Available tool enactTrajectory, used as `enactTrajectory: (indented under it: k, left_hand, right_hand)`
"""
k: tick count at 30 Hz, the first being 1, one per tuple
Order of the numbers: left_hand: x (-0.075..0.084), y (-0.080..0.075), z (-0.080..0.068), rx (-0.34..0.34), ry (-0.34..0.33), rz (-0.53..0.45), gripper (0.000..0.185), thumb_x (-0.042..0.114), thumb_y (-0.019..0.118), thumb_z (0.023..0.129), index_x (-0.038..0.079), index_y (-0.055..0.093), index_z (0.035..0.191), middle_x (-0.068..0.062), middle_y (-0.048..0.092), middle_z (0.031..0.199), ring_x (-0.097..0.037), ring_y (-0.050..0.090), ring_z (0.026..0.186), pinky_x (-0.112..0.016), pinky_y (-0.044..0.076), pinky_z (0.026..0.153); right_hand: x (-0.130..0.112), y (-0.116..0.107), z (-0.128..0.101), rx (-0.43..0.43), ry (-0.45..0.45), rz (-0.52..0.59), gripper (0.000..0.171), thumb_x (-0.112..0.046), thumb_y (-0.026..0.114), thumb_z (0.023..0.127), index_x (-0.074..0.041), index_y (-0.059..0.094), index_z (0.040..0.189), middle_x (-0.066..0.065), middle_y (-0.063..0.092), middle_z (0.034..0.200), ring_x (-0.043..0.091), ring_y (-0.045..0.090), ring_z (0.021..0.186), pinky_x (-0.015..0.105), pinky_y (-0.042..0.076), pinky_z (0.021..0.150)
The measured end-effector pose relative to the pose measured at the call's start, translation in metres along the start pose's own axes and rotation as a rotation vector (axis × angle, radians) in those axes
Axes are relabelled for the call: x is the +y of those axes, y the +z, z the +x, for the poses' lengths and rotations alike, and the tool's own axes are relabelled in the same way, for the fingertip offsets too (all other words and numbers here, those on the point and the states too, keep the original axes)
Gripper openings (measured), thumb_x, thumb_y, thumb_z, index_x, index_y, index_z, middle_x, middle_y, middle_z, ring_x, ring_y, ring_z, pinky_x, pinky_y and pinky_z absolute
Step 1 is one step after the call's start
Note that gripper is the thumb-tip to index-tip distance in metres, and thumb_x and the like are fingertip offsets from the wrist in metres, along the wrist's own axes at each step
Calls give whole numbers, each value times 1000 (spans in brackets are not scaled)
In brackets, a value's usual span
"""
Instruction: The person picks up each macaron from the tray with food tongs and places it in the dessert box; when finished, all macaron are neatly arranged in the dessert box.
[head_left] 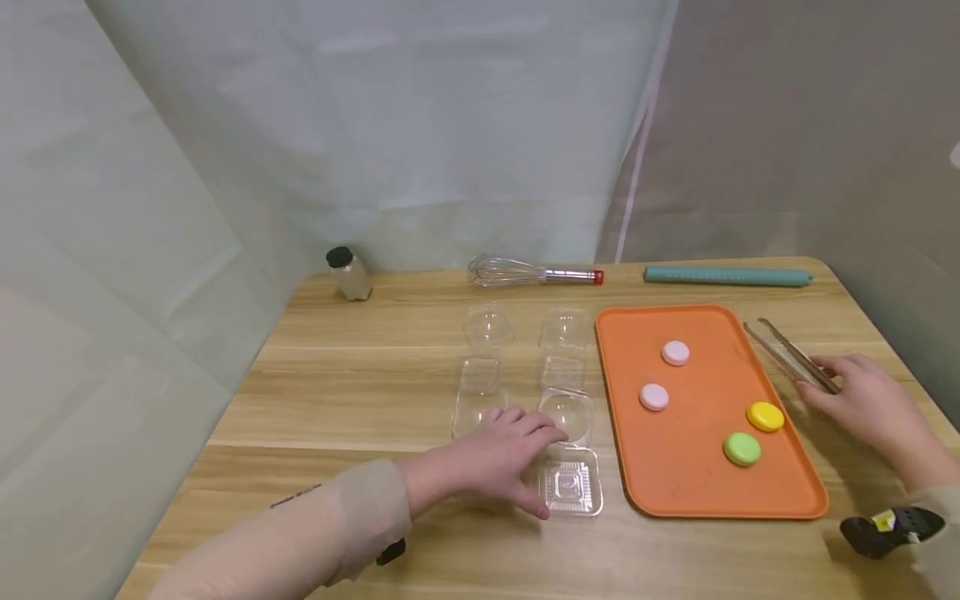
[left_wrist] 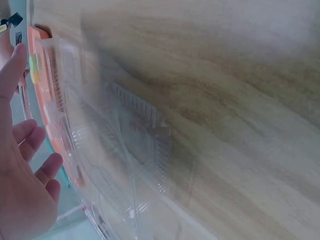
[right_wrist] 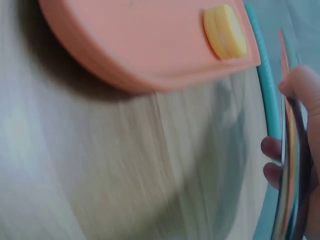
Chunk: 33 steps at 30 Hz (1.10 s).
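Note:
My left hand [head_left: 498, 458] hovers over the front clear plastic boxes, its fingers spread and apart with nothing between them. Close to its thumb is the ribbed base of an open clear box [head_left: 570, 483], whose domed lid [head_left: 567, 414] lies folded back behind it. The left wrist view shows these clear boxes [left_wrist: 135, 140] beside the palm. At the right, my right hand [head_left: 862, 400] holds metal tongs [head_left: 787, 354] between thumb and fingers, their tips apart and pointing away. Nearest to it on the orange tray [head_left: 705, 492] is a yellow macaron [head_left: 765, 416].
A green macaron [head_left: 742, 448] and two pink macarons [head_left: 676, 352] also lie on the tray. More open clear boxes [head_left: 487, 327] stand farther back. Along the rear edge are a black-capped jar [head_left: 351, 275], a whisk [head_left: 532, 272] and a teal rod [head_left: 727, 276].

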<state>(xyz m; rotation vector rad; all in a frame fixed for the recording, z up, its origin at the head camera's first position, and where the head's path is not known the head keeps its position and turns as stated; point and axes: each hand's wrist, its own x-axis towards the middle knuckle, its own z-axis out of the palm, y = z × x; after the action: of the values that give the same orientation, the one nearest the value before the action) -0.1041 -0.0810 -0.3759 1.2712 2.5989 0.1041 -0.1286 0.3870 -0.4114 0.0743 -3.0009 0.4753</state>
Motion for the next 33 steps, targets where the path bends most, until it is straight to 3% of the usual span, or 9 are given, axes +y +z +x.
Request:
enactTrajectory:
  k: [6, 14, 19, 22, 24, 26, 28, 30, 33]
  left_hand:
    - [-4, 1, 3, -3, 23, -2, 91, 66, 69, 66, 23, 40, 140, 8, 43, 136, -16, 40, 116, -35, 31, 94]
    - [-4, 1, 4, -29, 22, -5, 90, 66, 69, 67, 23, 40, 140, 8, 43, 136, -15, 41, 113, -33, 32, 92]
    - [-5, 3, 4, -37, 14, -37, 87, 64, 69, 68, 23, 41, 140, 8, 43, 136, -14, 42, 111, -32, 33, 91]
    - [-5, 4, 4, -38, 15, -45, 86, 63, 69, 69, 23, 41, 140, 9, 43, 136, -14, 42, 110, -32, 33, 91]
    - [-4, 4, 4, -42, 19, -45, 86, 63, 69, 69, 24, 40, 140, 9, 43, 136, -14, 42, 110, -33, 33, 92]
    - [-4, 4, 3, -47, 22, -47, 86, 63, 69, 70, 24, 40, 140, 9, 43, 136, -14, 42, 110, -34, 32, 93]
    - [-4, 4, 3, -50, 21, -62, 85, 62, 69, 70, 24, 40, 141, 9, 43, 136, -15, 42, 111, -36, 32, 95]
    - [-4, 3, 4, -48, 21, -78, 85, 62, 69, 70, 23, 40, 141, 8, 43, 136, -15, 42, 112, -36, 32, 96]
    - [-4, 2, 5, -40, 23, -93, 85, 61, 69, 70, 22, 40, 141, 8, 43, 136, -15, 42, 112, -35, 32, 95]
  right_hand:
    - [1, -7, -2, -57, -33, 49, 48, -18, 67, 80, 17, 52, 108, 36, 52, 98, 48, 50, 87, 57, 41, 67]
    - [2, -10, -7, -85, -107, -12, 59, -36, 68, 85, 11, 53, 117, 35, 58, 104, 52, 55, 92, 57, 44, 66]
    - [1, -11, -9, -103, -96, 62, 58, -33, 67, 86, 10, 50, 121, 37, 56, 104, 52, 56, 89, 57, 45, 65]
    - [1, -12, -11, -99, -70, 109, 51, -25, 70, 84, 8, 51, 117, 34, 58, 99, 43, 59, 80, 46, 48, 61]
    - [1, -13, -12, -95, -70, 117, 46, -21, 72, 81, 6, 51, 112, 25, 61, 91, 28, 60, 75, 35, 46, 57]
    - [1, -13, -14, -95, -81, 122, 44, -19, 74, 79, 5, 52, 108, 14, 62, 84, 12, 56, 71, 27, 41, 54]
    - [1, -13, -15, -102, -89, 107, 44, -22, 75, 78, 2, 53, 108, 5, 60, 81, 5, 49, 67, 25, 39, 52]
    - [0, -14, -16, -128, -88, 91, 51, -28, 75, 79, 2, 53, 114, 5, 61, 82, 7, 50, 67, 28, 39, 53]
    - [-1, -15, -16, -184, -61, 54, 65, -41, 70, 82, 3, 50, 126, 19, 63, 90, 27, 58, 74, 40, 45, 58]
